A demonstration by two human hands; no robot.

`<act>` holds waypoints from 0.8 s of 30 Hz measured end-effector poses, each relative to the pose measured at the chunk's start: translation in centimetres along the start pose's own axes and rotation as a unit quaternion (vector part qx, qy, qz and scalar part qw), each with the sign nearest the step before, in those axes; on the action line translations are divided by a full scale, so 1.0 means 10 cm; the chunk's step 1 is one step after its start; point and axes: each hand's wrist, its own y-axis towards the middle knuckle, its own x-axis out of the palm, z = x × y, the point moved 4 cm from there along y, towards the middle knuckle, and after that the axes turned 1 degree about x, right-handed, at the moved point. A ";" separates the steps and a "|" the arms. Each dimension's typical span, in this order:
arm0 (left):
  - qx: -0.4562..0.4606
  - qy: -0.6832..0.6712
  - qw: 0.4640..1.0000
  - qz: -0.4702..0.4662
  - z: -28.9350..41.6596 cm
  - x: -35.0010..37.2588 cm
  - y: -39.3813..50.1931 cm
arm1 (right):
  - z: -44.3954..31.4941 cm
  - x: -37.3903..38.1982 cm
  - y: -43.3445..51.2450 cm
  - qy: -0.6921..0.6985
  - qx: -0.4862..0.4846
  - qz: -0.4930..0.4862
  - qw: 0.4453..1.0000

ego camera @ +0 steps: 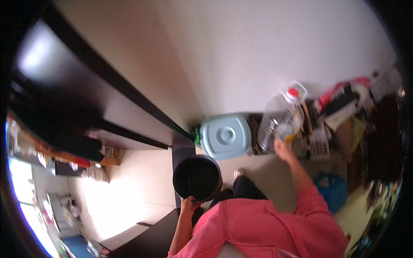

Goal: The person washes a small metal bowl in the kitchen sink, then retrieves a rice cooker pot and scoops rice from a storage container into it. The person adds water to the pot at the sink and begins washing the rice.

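My left hand (189,205) grips the near rim of a round black bin (197,178), whose dark inside shows nothing I can make out. My right hand (282,150) reaches forward with its fingers curled around the lower end of a blurred clear plastic item (285,130) with a yellow part. Right behind that item stands a large clear plastic jug (268,127) with a red cap (293,93) and a white handle. To the left of the jug, a storage box with a pale blue lid (226,136) sits by the wall.
A dark door frame (129,87) rises at left, with a bright tiled floor (138,177) beyond it. Cardboard boxes (342,129) and assorted items crowd the right side. Near my right arm, a blue plastic bag or basket (332,192) rests low down. The pale wall (258,48) lies ahead.
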 end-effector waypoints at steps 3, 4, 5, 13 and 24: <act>0.057 -0.078 0.995 -0.026 0.03 -0.05 -0.10 | 0.11 0.75 -0.15 -0.157 -0.002 -0.083 0.984; 0.099 -0.056 0.993 0.024 0.03 -0.11 -0.15 | 0.11 0.93 -0.17 -0.124 -0.002 -0.151 0.981; 0.077 -0.069 0.991 0.082 0.01 -0.17 -0.19 | 0.07 1.17 -0.13 -0.104 0.036 -0.248 0.963; 0.170 -0.241 0.942 0.160 0.20 -0.67 -0.48 | -0.92 2.39 0.50 -0.147 -0.036 -0.407 0.901; 0.177 -0.404 0.860 0.255 0.92 -2.22 -0.36 | -3.77 5.07 0.35 -0.163 -0.259 -0.516 0.800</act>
